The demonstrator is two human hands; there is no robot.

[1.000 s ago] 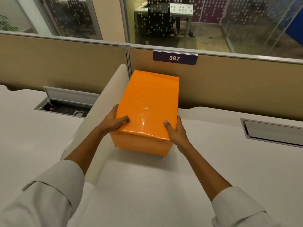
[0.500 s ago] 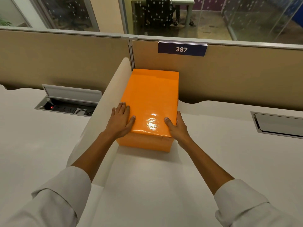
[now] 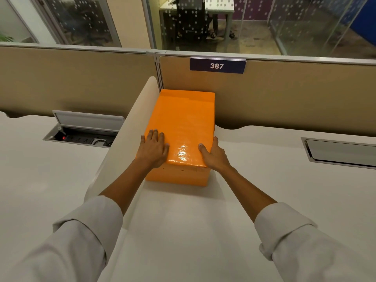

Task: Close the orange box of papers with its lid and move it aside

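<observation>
The orange box (image 3: 183, 119) stands on the white desk with its glossy lid on, its far end against the beige partition and its left side along the white divider. My left hand (image 3: 153, 148) lies flat on the lid's near left corner, fingers spread. My right hand (image 3: 214, 153) holds the near right edge, thumb on top and fingers down the side. The papers are hidden inside.
A white divider panel (image 3: 120, 151) runs along the box's left side. The beige partition (image 3: 284, 98) carries a sign reading 387. An open cable tray (image 3: 81, 137) with sockets sits at left, a shut flap (image 3: 341, 152) at right. White desk surface (image 3: 264, 169) spreads to the right.
The box has slid away from me toward the partition. My left hand went from gripping the near left corner to lying flat on the lid.
</observation>
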